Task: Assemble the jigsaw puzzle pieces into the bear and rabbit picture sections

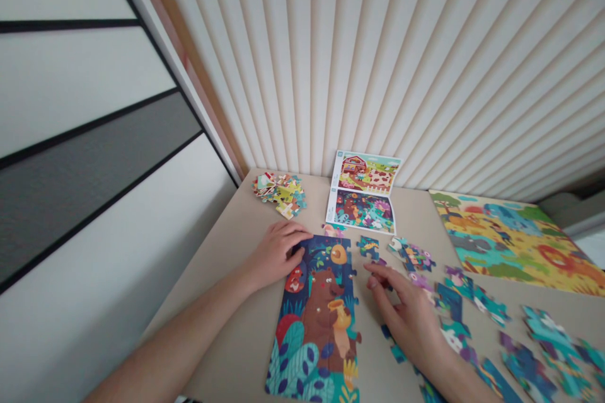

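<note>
Taking the bear puzzle (326,321) as the clock's centre, it lies flat on the beige counter (236,352), its left edge straight and its right edge showing knobs and gaps. It pictures a brown bear with a honey pot amid blue leaves.

At eleven o'clock, the left hand (278,252) rests against the puzzle's top-left corner, fingers loosely bent, thumb by the side edge, gripping nothing. At three o'clock, the right hand (401,308) is held among loose pieces, index finger stretched toward the puzzle and thumb just below it. Nothing shows in its grasp; whether it touches the pieces beneath is unclear.

A single teal-and-navy piece (368,246) lies near one o'clock, and a joined purple-and-orange cluster (416,256) at two. More scattered pieces (527,362) spread from three to four o'clock, some blurred.

Farther off at one o'clock, a folded reference leaflet (363,192) stands before the pleated panel (326,63), showing a farm above and the bear scene below. A heap of farm-coloured pieces (281,192) sits beyond the left hand at eleven, and a savanna picture (515,242) with elephant and lion at two.
</note>
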The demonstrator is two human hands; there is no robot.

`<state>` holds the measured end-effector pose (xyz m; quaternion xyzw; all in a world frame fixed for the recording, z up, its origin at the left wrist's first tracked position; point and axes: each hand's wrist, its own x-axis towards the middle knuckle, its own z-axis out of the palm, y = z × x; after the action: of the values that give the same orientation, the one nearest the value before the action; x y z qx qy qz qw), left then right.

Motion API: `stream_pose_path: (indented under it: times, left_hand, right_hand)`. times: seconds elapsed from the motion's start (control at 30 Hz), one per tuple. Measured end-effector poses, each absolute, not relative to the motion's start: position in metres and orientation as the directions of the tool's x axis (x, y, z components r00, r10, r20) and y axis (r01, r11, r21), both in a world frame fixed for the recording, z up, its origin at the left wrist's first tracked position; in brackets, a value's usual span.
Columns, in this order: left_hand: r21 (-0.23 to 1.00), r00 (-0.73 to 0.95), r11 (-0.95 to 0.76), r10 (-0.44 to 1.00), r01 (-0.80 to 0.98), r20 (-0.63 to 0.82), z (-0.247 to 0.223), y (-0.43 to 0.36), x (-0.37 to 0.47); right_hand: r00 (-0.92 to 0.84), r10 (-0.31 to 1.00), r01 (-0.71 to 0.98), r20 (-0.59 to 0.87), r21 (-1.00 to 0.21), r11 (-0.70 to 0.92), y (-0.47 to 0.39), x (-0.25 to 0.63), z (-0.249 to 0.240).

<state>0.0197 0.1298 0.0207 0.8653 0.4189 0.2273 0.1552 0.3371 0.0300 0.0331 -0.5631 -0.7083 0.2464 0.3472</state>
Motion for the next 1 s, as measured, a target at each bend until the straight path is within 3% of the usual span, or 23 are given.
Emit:
stream_pose_path:
  times: [0.33, 0.7, 1.0]
  left_hand:
    - [0.347, 0.649, -0.697, 0.715, 0.628, 0.26, 0.018, 0.135, 0.019]
    - [0.256, 0.607, -0.675, 0.736, 0.692, 0.3, 0.019, 0.136, 0.012]
    - [0.1, 0.601, -0.653, 0.737, 0.751, 0.309, 0.034, 0.021, -0.029]
  right_hand:
    - [-0.219, 0.906, 0.681, 0.362, -0.608, 0.407, 0.033, 0.336, 0.043]
    - [-0.215, 0.89, 0.791, 0.402, -0.464, 0.4, 0.06, 0.359, 0.035]
    - [-0.318, 0.858, 0.843, 0.404, -0.293, 0.451, -0.022, 0.383, 0.038]
